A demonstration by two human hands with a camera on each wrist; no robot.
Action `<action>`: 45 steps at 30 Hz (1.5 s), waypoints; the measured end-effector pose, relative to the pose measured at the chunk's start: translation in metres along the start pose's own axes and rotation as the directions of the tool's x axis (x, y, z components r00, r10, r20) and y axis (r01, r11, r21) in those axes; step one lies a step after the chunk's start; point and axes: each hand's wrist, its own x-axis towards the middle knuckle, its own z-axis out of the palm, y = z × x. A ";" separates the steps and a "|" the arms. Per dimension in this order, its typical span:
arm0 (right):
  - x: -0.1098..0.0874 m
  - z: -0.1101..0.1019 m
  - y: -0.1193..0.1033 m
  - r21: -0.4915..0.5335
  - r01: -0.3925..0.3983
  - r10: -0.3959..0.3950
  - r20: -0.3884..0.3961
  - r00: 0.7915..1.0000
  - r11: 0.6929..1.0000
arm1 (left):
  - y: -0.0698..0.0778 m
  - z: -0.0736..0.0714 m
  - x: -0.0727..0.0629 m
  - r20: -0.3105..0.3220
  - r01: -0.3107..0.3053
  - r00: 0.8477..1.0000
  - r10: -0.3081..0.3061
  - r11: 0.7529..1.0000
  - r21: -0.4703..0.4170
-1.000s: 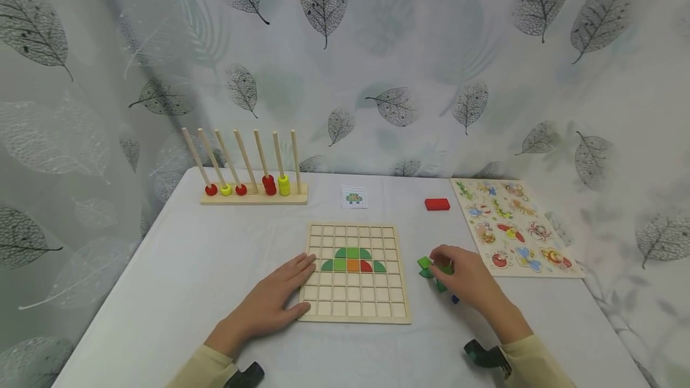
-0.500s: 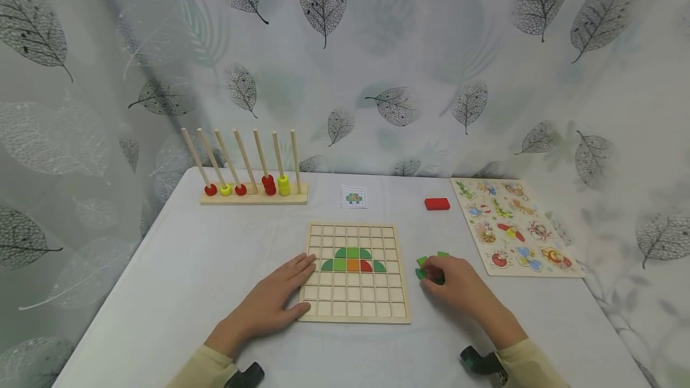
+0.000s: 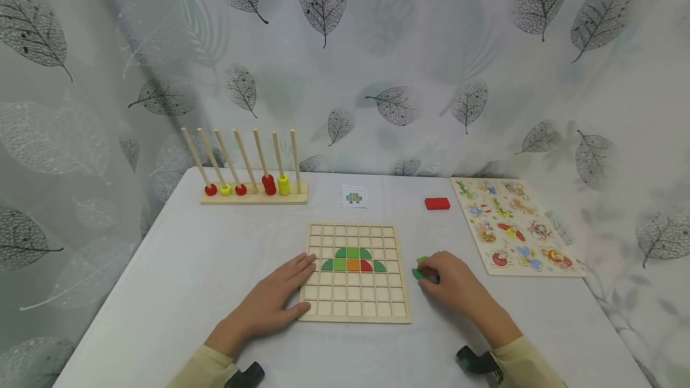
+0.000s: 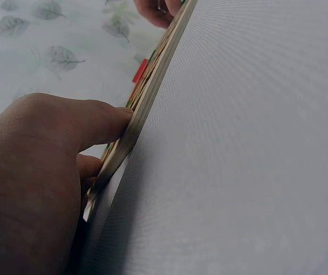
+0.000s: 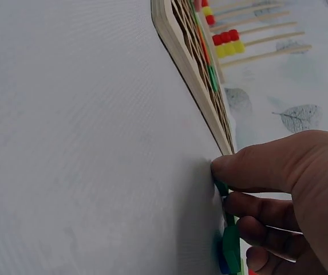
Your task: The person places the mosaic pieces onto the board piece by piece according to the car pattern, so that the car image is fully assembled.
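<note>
In the head view a square wooden grid board [image 3: 356,312] lies on the white table, with several green, orange and red tiles in its upper middle rows. My left hand [image 3: 275,304] rests at its left edge, fingers extended onto the frame and thumb at the near corner; the left wrist view shows the thumb [image 4: 109,121] against the rim. Right of the board, my right hand [image 3: 455,283] pinches a dark green quarter-round tile [image 3: 417,273] between thumb and index finger. More green tiles [image 5: 231,243] and a blue one [image 5: 223,264] lie beneath its fingers, partly hidden.
A wooden peg abacus [image 3: 253,199] with red and yellow beads stands at the back left. Behind the board lies a small pattern card [image 3: 354,197]. A red block [image 3: 437,203] and an animal picture puzzle board [image 3: 512,226] lie to the right.
My right hand has shifted left and slightly toward the board, and the dark green tile at its fingertips has slid left with it. The left hand and the board have stayed still.
</note>
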 end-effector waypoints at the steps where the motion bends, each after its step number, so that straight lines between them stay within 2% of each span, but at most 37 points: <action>1: 0.000 0.000 -0.001 -0.007 -0.001 0.001 0.000 1.000 1.000 | 0.000 0.000 0.000 0.001 0.001 1.000 -0.001 1.000 0.000; 21: 0.000 -0.002 -0.008 -0.004 -0.038 0.038 0.026 0.999 0.999 | 0.000 0.000 0.000 -0.003 -0.001 1.000 0.001 1.000 -0.004; 31: 0.003 -0.010 -0.008 0.057 0.033 -0.032 -0.018 0.999 0.998 | 0.000 0.001 0.000 -0.002 0.006 1.000 -0.006 1.000 -0.009; 45: 0.013 -0.018 -0.023 0.081 0.095 -0.092 -0.044 0.995 0.992 | 0.001 0.000 0.000 -0.010 -0.007 1.000 0.007 1.000 -0.004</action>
